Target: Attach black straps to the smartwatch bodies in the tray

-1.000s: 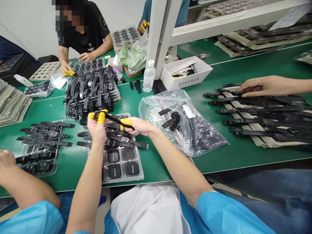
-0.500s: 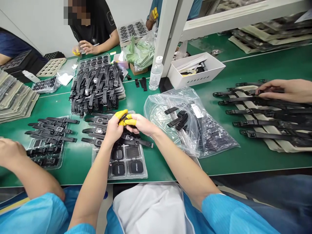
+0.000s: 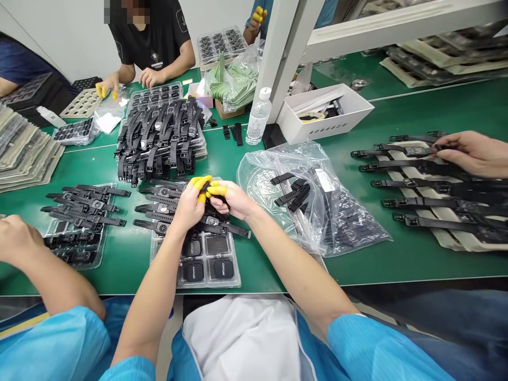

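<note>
My left hand [image 3: 190, 206], with yellow finger cots, is closed on a black watch strap [image 3: 205, 187]. Pinched on the same strap from the other side is my right hand [image 3: 230, 200], also in yellow cots. Fingers cover most of the strap, so its ends cannot be made out. Right under both hands, black smartwatches [image 3: 162, 208] with straps lie in a row across a clear plastic tray [image 3: 234, 279]. Square black watch pieces [image 3: 223, 269] sit in the tray's near compartments.
A clear bag of black straps [image 3: 341, 211] lies to the right. Beyond my hands stands a tall pile of watches [image 3: 159, 137], near a water bottle [image 3: 259, 116] and a white box [image 3: 327, 114]. Co-workers' hands [image 3: 470, 153] are at work on the right, left and far side.
Both my hands stay together on the strap, with only slight finger movement. The co-worker opposite has moved a yellow-cotted hand leftward. The view has shifted slightly.
</note>
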A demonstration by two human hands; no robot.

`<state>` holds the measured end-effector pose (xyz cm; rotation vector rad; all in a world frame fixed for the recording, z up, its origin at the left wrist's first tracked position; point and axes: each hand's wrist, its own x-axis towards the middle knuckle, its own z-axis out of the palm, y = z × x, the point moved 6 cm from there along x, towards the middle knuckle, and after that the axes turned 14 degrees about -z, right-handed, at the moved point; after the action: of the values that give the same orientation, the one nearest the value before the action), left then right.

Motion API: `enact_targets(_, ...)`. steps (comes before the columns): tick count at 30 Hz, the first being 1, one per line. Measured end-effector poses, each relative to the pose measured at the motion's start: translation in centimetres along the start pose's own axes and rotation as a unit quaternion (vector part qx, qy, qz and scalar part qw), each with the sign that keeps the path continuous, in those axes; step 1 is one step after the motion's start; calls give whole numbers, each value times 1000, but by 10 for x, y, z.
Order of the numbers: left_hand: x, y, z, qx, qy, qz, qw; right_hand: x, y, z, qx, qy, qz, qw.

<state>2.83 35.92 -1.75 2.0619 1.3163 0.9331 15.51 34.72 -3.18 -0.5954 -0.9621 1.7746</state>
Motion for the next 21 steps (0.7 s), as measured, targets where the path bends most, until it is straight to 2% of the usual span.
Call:
enact_targets(4,-1,2,0,-39,-47,2,998,0,-3,-3,22,14,-1,1000)
enact_targets(6,-2,4,-1,-41,-48,8,998,0,-4,-5,22,16,3,1000)
enact_targets(10,-3,7,1,29,-25,29,999,-1,-2,-9,-15,26,25,999)
enact_targets(15,-4,8,6,144,-32,46,988,0,1,-16,-67,33,57,996)
enact_targets(21,-4,11,6,131,-44,59,989,0,-1,-19,-69,28,72,995)
